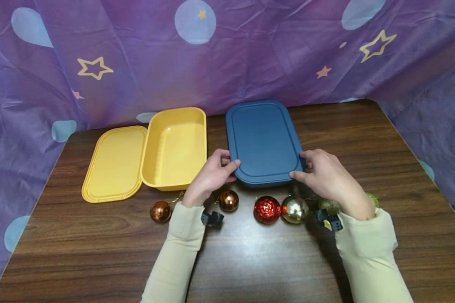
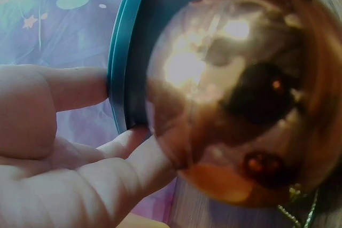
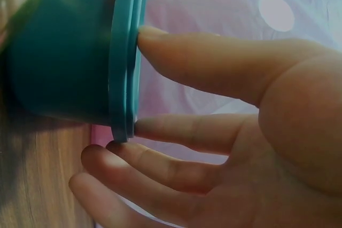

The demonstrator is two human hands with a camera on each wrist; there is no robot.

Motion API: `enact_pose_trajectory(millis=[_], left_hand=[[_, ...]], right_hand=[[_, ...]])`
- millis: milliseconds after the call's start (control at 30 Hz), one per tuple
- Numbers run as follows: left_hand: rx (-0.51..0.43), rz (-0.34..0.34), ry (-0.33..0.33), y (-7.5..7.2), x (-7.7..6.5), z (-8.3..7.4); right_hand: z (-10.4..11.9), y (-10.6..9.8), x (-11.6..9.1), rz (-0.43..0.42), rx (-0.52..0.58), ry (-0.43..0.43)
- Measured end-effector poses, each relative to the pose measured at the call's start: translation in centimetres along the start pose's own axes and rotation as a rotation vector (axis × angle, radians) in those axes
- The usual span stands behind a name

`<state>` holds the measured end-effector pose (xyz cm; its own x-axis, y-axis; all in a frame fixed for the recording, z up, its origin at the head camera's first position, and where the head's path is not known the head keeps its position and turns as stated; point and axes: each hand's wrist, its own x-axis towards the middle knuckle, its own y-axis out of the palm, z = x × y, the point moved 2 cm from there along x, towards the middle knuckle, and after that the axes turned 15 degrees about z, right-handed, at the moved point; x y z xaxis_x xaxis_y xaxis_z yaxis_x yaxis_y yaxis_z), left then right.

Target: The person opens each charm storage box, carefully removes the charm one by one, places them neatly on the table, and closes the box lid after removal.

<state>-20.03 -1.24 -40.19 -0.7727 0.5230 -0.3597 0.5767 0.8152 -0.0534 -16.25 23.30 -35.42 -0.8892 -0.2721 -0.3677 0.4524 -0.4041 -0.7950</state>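
A blue rectangular container (image 3: 64,52) has a matching blue lid (image 1: 265,139) seated on its top. At the lid's front left corner, my left hand (image 1: 212,172) grips the edge, thumb at the rim and fingers along the side. My right hand (image 1: 322,172) holds the front right corner between thumb and index finger, and its other fingers extend loosely below in the right wrist view. A shiny copper bauble (image 2: 246,94) looms large in the left wrist view, covering part of the container and the left fingertips.
An open yellow container (image 1: 178,151) stands left of the blue one, beside its yellow lid (image 1: 115,164). Along the front lie another copper bauble (image 1: 160,211), a red bauble (image 1: 267,209), a pale gold bauble (image 1: 295,209) and a green bauble (image 1: 329,205) partly behind the right wrist.
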Motion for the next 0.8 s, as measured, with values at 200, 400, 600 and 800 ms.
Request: enact_pose_trajectory(millis=[200,400,600,800], left_hand=[[0.004,-0.006,0.005,-0.01,0.07,0.0],[0.005,-0.015,0.002,0.05,0.04,-0.13],[0.008,-0.014,-0.005,0.16,-0.09,-0.29],[0.02,-0.019,-0.004,0.16,-0.21,-0.53]], right_hand=[[0.09,0.09,0.02,0.002,-0.018,0.003],[0.16,0.13,0.05,0.016,-0.025,0.015],[0.24,0.17,0.15,0.022,-0.032,0.02],[0.16,0.25,0.14,0.023,-0.039,0.021]])
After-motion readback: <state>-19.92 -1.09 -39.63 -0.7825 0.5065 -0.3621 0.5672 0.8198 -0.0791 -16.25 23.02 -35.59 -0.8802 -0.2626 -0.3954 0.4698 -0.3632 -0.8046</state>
